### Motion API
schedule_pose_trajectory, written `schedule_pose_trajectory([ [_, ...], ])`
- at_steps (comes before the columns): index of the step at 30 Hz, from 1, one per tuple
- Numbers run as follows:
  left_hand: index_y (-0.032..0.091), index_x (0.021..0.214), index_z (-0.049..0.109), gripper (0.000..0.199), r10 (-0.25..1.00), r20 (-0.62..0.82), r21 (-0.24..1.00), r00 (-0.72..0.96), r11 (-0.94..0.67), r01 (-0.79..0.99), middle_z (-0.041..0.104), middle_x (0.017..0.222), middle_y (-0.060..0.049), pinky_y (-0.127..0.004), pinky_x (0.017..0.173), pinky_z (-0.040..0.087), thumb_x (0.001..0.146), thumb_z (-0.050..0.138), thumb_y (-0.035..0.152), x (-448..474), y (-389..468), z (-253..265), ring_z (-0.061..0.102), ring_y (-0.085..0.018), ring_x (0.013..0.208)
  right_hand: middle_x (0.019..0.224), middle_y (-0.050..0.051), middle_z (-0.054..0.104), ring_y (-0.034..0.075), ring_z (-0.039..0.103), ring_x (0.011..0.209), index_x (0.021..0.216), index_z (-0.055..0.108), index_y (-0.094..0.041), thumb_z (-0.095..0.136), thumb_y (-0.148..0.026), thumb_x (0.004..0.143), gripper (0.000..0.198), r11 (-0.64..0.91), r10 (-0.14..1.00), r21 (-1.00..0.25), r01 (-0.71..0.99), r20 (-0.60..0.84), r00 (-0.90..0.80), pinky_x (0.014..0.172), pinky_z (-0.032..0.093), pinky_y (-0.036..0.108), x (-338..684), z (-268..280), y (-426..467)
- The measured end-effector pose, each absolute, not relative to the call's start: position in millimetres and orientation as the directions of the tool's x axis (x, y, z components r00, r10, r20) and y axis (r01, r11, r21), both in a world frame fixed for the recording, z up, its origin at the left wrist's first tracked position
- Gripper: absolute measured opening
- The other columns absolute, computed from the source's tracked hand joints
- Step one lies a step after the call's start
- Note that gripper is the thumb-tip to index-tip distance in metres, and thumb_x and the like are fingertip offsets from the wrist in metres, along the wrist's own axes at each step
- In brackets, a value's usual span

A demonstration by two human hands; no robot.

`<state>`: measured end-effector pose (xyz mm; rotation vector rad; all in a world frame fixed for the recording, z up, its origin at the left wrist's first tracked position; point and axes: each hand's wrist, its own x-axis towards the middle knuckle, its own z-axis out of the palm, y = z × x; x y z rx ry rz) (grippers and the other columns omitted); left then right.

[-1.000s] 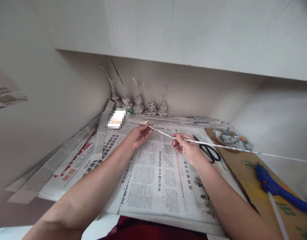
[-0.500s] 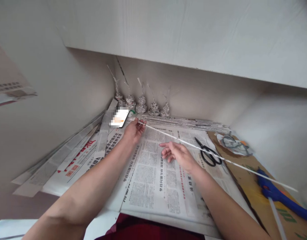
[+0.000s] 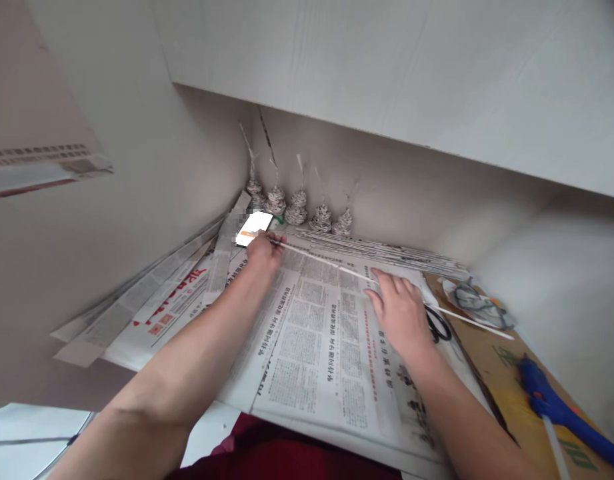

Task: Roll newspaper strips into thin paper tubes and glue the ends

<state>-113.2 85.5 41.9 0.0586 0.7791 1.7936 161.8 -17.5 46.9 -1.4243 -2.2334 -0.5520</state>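
Observation:
A thin white rolled-paper stick (image 3: 327, 259) slants across the newspaper (image 3: 307, 333) down to the right. At its upper left end, my left hand (image 3: 265, 252) is closed on it, with a darker bit of the stick between the fingertips. My right hand (image 3: 399, 303) reaches over the stick's middle, palm down, its thumb and forefinger apart on either side of the stick. Whether the palm touches it is hidden. Beside that hand, the black handles of scissors (image 3: 439, 325) show; their blades are covered. A lit phone (image 3: 254, 228) lies just behind my left hand.
Several woven paper figures (image 3: 297, 208) stand along the back wall. Before them lies a bundle of paper sticks (image 3: 387, 252). Paper strips (image 3: 147, 287) fan out at left. On the right, cardboard (image 3: 491, 373) carries a blue glue gun (image 3: 541, 393) and a crumpled bag (image 3: 474, 300).
My right hand has moved from in front of the stick up and right, over it. The stick's far end has drawn leftward. My left hand keeps its hold; the view has shifted slightly.

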Motion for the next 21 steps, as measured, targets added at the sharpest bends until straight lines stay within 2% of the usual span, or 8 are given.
schedule_pose_trajectory([
  [4, 0.020, 0.072, 0.036, 0.024, 0.802, -0.386, 0.487, -0.455, -0.242, -0.839, 0.034, 0.050, 0.009, -0.015, 0.039, 0.034, 0.095, 0.032, 0.015, -119.8, 85.0, 47.1, 0.033, -0.005, 0.035, 0.093, 0.012, 0.065, 0.026, 0.055, 0.089, 0.111, 0.060, -0.014, 0.044, -0.031, 0.093, 0.029, 0.410, 0.751, 0.118, 0.904, 0.519, -0.408, 0.084, 0.041, 0.037, 181.6, 43.7, -27.9],
  [7, 0.020, 0.069, 0.033, 0.026, 0.803, -0.378, 0.466, -0.461, -0.266, -0.844, 0.028, 0.049, 0.010, -0.015, 0.034, 0.021, 0.093, 0.035, 0.012, -123.9, 82.1, 50.9, 0.025, -0.004, 0.032, 0.088, 0.009, 0.064, 0.023, 0.057, 0.083, 0.094, 0.063, -0.018, 0.041, -0.035, 0.094, 0.028, 0.392, 0.813, 0.022, 0.920, 0.460, -0.357, 0.076, 0.040, 0.034, 178.7, 47.9, -46.7],
  [9, 0.020, 0.066, 0.031, 0.028, 0.811, -0.365, 0.454, -0.456, -0.272, -0.848, 0.024, 0.048, 0.010, -0.015, 0.033, 0.016, 0.092, 0.037, 0.010, -126.2, 79.7, 53.2, 0.021, -0.004, 0.032, 0.076, 0.005, 0.061, 0.020, 0.055, 0.070, 0.087, 0.063, -0.020, 0.039, -0.040, 0.095, 0.032, 0.354, 0.905, -0.169, 0.920, 0.308, -0.292, 0.066, 0.039, 0.032, 172.3, 53.5, -59.4],
  [11, 0.020, 0.064, 0.028, 0.030, 0.825, -0.350, 0.440, -0.444, -0.274, -0.855, 0.020, 0.047, 0.010, -0.016, 0.033, 0.013, 0.090, 0.038, 0.009, -127.8, 77.3, 55.4, 0.017, -0.003, 0.031, 0.062, 0.000, 0.051, 0.014, 0.045, 0.054, 0.085, 0.062, -0.020, 0.037, -0.047, 0.094, 0.038, 0.229, 0.968, -0.492, 0.840, 0.024, -0.250, 0.055, 0.035, 0.028, 166.5, 59.8, -70.3],
  [14, 0.020, 0.061, 0.025, 0.033, 0.858, -0.323, 0.413, -0.399, -0.251, -0.875, 0.019, 0.046, 0.009, -0.016, 0.032, 0.012, 0.090, 0.037, 0.008, -128.9, 74.5, 59.1, 0.017, -0.004, 0.031, 0.052, -0.007, 0.027, 0.008, 0.021, 0.041, 0.088, 0.059, -0.020, 0.038, -0.056, 0.091, 0.042, -0.250, 0.814, -0.835, 0.490, -0.456, -0.361, 0.040, 0.021, 0.022, 162.9, 66.5, -82.6],
  [17, 0.019, 0.059, 0.024, 0.034, 0.888, -0.303, 0.393, -0.346, -0.214, -0.894, 0.020, 0.046, 0.008, -0.016, 0.032, 0.013, 0.090, 0.034, 0.007, -129.9, 72.8, 62.0, 0.018, -0.003, 0.032, 0.053, -0.010, 0.014, 0.007, 0.008, 0.041, 0.089, 0.055, -0.022, 0.043, -0.055, 0.089, 0.036, -0.580, 0.630, -0.787, 0.209, -0.596, -0.498, 0.036, 0.011, 0.020, 163.5, 66.5, -91.6],
  [19, 0.019, 0.059, 0.024, 0.034, 0.897, -0.296, 0.385, -0.328, -0.202, -0.901, 0.019, 0.046, 0.008, -0.016, 0.033, 0.013, 0.090, 0.034, 0.007, -131.4, 72.8, 62.6, 0.018, -0.003, 0.032, 0.053, -0.010, 0.015, 0.007, 0.008, 0.040, 0.089, 0.054, -0.022, 0.042, -0.056, 0.089, 0.036, -0.612, 0.607, -0.764, 0.203, -0.619, -0.498, 0.035, 0.011, 0.019, 164.3, 63.3, -97.0],
  [21, 0.019, 0.060, 0.024, 0.034, 0.885, -0.308, 0.399, -0.349, -0.213, -0.892, 0.019, 0.046, 0.009, -0.015, 0.033, 0.013, 0.090, 0.034, 0.008, -133.4, 73.9, 61.9, 0.018, -0.003, 0.031, 0.054, -0.008, 0.026, 0.007, 0.016, 0.039, 0.092, 0.055, -0.022, 0.037, -0.058, 0.090, 0.040, -0.492, 0.677, -0.794, 0.356, -0.606, -0.417, 0.036, 0.016, 0.020, 165.9, 59.1, -101.6],
])
